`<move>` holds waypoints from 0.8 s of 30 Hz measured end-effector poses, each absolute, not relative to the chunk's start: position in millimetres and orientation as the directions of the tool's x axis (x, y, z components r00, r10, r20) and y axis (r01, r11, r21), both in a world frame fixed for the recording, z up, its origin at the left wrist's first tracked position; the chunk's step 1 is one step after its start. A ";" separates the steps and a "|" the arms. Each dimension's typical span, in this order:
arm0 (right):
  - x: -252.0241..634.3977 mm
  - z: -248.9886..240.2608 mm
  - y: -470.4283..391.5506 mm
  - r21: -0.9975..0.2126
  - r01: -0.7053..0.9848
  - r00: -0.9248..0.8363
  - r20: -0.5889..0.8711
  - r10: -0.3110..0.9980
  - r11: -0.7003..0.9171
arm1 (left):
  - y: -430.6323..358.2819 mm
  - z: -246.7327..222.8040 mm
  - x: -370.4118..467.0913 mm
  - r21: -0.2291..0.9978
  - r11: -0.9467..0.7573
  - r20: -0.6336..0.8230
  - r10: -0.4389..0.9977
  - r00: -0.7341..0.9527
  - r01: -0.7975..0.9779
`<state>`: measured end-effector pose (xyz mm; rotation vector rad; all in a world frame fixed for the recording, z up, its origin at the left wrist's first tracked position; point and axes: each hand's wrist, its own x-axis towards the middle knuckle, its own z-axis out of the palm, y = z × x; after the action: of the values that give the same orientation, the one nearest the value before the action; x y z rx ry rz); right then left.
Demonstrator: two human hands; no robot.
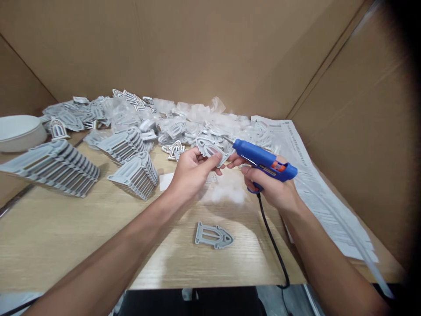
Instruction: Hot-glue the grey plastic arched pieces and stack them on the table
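Between the thumb and fingers of my left hand is a grey arch-shaped piece, tilted up above the table. My right hand is wrapped round the handle of a blue glue gun, whose nozzle points left, close to the piece. A clear glue stick trails out of the gun's back. Another grey arch piece lies flat on the table nearer to me. White fluffy material lies under my hands.
Stacked arch pieces stand at the left, beside two smaller stacks. Bagged pieces are heaped along the cardboard wall. A white round container sits far left, printed sheets lie right. A black cable hangs over the front edge.
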<state>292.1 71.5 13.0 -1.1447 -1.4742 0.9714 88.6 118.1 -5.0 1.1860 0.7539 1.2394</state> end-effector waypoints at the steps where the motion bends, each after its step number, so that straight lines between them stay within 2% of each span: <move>1: 293.0 13.2 71.3 -0.956 0.195 -0.065 0.210 0.976 0.219 | 118.2 -4.6 88.2 0.953 -0.093 0.159 0.963 0.216 -0.288; 8: 293.5 20.2 69.9 -0.903 0.374 -0.075 0.200 0.977 0.213 | 114.8 1.6 86.0 0.965 -0.142 0.185 0.964 0.191 -0.219; 12: 291.2 24.3 68.0 -0.912 0.371 -0.039 0.171 0.985 0.173 | 113.9 2.5 86.3 0.957 -0.123 0.179 0.964 0.198 -0.264; 19: 292.5 23.4 67.6 -0.897 0.405 -0.044 0.172 0.984 0.175 | 112.1 3.9 87.7 0.955 -0.047 0.121 0.963 0.240 -0.293; 24: 291.5 25.5 67.7 -0.895 0.402 -0.058 0.186 0.981 0.193 | 113.7 1.3 86.7 0.948 -0.038 0.131 0.952 0.278 -0.316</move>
<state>291.5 67.7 25.5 -1.3418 -1.6072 0.8465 86.7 113.7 1.3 1.1652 0.7215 1.1790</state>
